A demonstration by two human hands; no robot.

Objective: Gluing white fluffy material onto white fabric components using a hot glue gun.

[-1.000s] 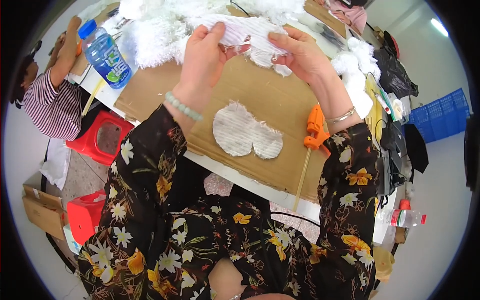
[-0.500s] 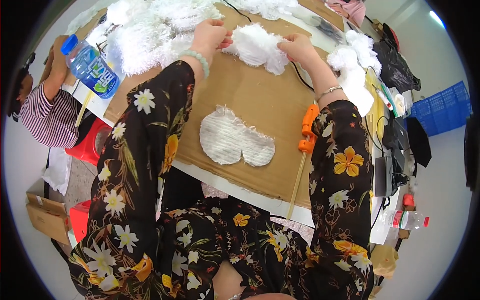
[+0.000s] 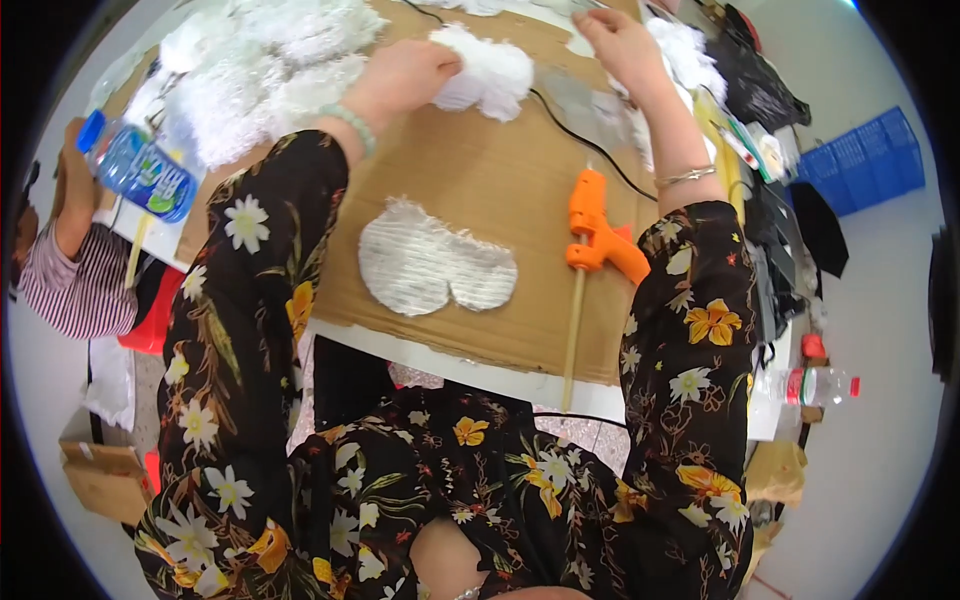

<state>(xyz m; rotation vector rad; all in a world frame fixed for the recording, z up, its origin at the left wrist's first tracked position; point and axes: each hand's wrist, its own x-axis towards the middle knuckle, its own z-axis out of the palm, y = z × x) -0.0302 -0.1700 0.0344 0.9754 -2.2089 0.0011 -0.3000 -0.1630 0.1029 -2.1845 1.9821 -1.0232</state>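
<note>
At the far side of the cardboard sheet, my left hand (image 3: 405, 76) pinches the left edge of a white fluffy fabric piece (image 3: 488, 72). My right hand (image 3: 622, 46) is raised to the right of that piece, apart from it, with thumb and fingertips together. Whether anything small is between them is hidden. Nearer me lies a flat white lobed fabric piece (image 3: 435, 260) with a ribbed surface and frayed upper edge. An orange glue gun (image 3: 592, 225) with a long glue stick (image 3: 572, 345) rests to its right, below my right forearm.
Heaped white fluffy material (image 3: 270, 70) covers the back left, beside a blue-capped bottle (image 3: 140, 168). A black cord (image 3: 590, 145) crosses the cardboard (image 3: 400, 165). More white fluff (image 3: 685, 55) and a black plastic bag (image 3: 755, 85) stand right. A person in a striped shirt (image 3: 75, 280) sits left.
My right hand has let go of the fluffy piece and moved up and right. My left hand stays on it. The view has shifted, and the glue gun now shows more fully.
</note>
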